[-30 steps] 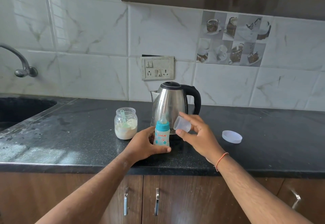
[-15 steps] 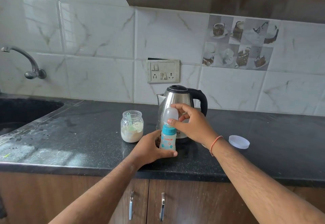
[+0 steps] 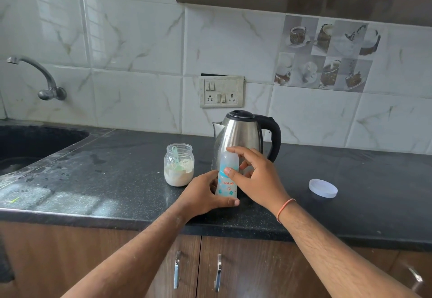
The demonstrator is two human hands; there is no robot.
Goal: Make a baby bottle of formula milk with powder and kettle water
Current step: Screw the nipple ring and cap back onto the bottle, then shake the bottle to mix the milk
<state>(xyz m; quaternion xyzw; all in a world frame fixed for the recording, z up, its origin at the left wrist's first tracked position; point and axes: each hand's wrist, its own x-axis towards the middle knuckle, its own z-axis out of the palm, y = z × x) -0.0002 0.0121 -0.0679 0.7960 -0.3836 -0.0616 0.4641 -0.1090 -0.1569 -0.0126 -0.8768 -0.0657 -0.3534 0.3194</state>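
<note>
Plastic bottle: translucent baby bottle (image 3: 227, 184) with blue collar and printed label, upright on the table (image 3: 350, 204) just in front of the kettle (image 3: 240, 134).
Cap: clear domed cap (image 3: 230, 159) sits over the teat.
Left hand: left hand (image 3: 202, 195) wraps the bottle's base, fingers curled round it, thumb across the front.
Right hand: right hand (image 3: 254, 178) pinches the cap between thumb and fingertips.
Powder: glass jar (image 3: 178, 164), open, off-white powder and pale green scoop inside; jar lid (image 3: 323, 188) lies well apart to the right.
Kettle: brushed steel, black handle, lid down.
Risk: slick plastic could slip; a crooked cap may pop off; a tipped bottle may leak.
</note>
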